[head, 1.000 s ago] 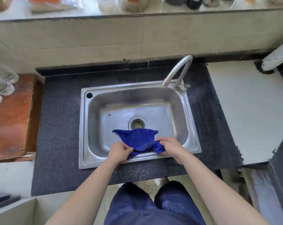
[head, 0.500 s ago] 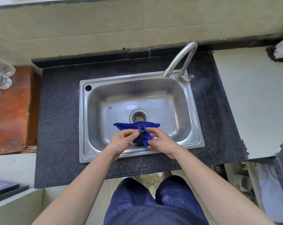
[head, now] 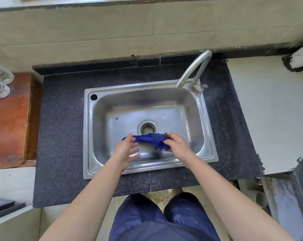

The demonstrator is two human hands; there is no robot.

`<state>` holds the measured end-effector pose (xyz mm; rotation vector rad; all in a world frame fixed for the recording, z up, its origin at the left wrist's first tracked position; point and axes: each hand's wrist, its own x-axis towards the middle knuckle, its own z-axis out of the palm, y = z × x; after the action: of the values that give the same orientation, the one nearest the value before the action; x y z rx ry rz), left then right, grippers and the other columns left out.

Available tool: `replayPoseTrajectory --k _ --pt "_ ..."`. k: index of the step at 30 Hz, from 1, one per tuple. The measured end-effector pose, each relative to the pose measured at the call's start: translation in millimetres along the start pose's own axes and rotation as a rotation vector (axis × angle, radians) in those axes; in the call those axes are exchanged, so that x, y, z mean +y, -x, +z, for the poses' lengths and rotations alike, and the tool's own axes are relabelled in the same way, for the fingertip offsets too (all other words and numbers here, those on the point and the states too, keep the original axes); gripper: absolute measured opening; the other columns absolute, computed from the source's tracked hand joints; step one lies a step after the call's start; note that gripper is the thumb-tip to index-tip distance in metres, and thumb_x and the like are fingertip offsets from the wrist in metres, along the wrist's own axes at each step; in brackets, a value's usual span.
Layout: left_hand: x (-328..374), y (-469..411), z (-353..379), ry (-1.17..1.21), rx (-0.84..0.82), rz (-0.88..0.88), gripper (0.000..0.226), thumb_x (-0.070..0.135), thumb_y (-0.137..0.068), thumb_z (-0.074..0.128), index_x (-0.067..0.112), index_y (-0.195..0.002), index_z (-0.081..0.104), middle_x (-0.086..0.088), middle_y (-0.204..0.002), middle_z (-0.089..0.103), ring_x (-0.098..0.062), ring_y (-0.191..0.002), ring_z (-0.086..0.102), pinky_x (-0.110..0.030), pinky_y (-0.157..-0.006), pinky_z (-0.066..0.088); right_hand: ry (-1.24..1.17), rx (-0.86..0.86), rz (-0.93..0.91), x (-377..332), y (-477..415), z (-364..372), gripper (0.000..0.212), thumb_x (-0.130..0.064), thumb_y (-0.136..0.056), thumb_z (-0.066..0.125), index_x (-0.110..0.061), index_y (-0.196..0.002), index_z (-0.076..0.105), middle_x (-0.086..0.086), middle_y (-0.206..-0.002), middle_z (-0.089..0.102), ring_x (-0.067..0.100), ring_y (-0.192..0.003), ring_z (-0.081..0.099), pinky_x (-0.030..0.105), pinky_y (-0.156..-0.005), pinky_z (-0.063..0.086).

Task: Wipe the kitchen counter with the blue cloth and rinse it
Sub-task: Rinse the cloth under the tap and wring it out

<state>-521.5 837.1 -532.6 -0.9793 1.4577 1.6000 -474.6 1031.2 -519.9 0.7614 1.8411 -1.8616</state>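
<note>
The blue cloth (head: 147,139) is bunched up into a long, twisty roll. It is held over the sink (head: 88,136), nearer the sink's front edge than its back edge. It sits just in front of the round drain (head: 148,129).

The right hand (head: 176,145) is at the right end of the cloth. Its fingers are curled tight around that end, and a bit of cloth hangs down under the hand.

The left hand (head: 126,150) is at the left end of the cloth. Its fingers are spread out and straight, pointing to the right under the roll. Its top finger touches the left tip of the cloth. So the cloth runs from one hand to the other, with the middle part bare between them.

The sink is set in the dark speckled counter (head: 60,136). The bent metal tap (head: 194,70) stands at the sink's back right corner. A brown wooden board (head: 8,122) lies off the counter's left edge.
</note>
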Motion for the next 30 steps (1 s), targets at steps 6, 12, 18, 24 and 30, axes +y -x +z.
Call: replayPoseTrajectory --k 6,12,18,24,30 --pt "-13 -34 45 0.297 -0.179 -0.396 0.092 0.066 -0.090 0.053 0.002 -0.150 0.025 -0.033 -0.150 0.030 -0.050 -0.134 0.039 -0.060 -0.100 0.043 -0.205 -0.163 -0.041 -33 21 -25 0.014 -0.001 -0.087 0.048 -0.006 -0.089 0.062 0.021 -0.088 0.058 0.027 -0.078 0.054 0.033 -0.082 0.053" --pt "3 -39 85 0.575 -0.233 -0.285 0.043 0.036 -0.094 0.062 -0.005 -0.104 0.057 -0.017 -0.083 0.064 -0.031 -0.073 0.063 -0.041 -0.067 0.057 0.358 -0.061 0.037 -12 22 -64 0.031 -0.003 -0.092 0.044 -0.016 -0.068 0.058 0.005 -0.068 0.055 0.019 -0.067 0.050 0.031 -0.067 0.043" --pt "16 -32 62 0.216 -0.234 -0.021 0.044 0.017 -0.080 0.075 0.009 -0.120 0.058 -0.015 -0.107 0.068 -0.022 -0.068 0.060 -0.036 -0.073 0.054 0.634 0.070 0.140 22 1 -75 0.024 -0.012 -0.092 0.048 -0.010 -0.082 0.070 0.008 -0.081 0.067 0.022 -0.078 0.058 0.037 -0.078 0.050" --pt "28 -11 33 -0.332 -0.163 0.193 0.056 0.006 -0.062 0.077 0.015 -0.115 0.064 -0.011 -0.095 0.070 -0.025 -0.082 0.065 -0.037 -0.077 0.055 0.100 -0.020 0.183 11 -15 -41 0.017 -0.024 -0.088 0.070 -0.008 -0.084 0.075 0.007 -0.083 0.067 0.017 -0.082 0.061 0.032 -0.082 0.054" --pt "44 12 11 -0.978 0.019 0.545 0.023 0.005 -0.071 0.064 0.014 -0.093 0.063 -0.001 -0.080 0.064 -0.018 -0.071 0.055 -0.020 -0.058 0.042 0.485 0.039 -0.083 16 -23 -8 0.036 -0.019 -0.068 0.089 -0.028 -0.072 0.055 -0.010 -0.066 0.056 0.008 -0.060 0.049 0.020 -0.060 0.040"
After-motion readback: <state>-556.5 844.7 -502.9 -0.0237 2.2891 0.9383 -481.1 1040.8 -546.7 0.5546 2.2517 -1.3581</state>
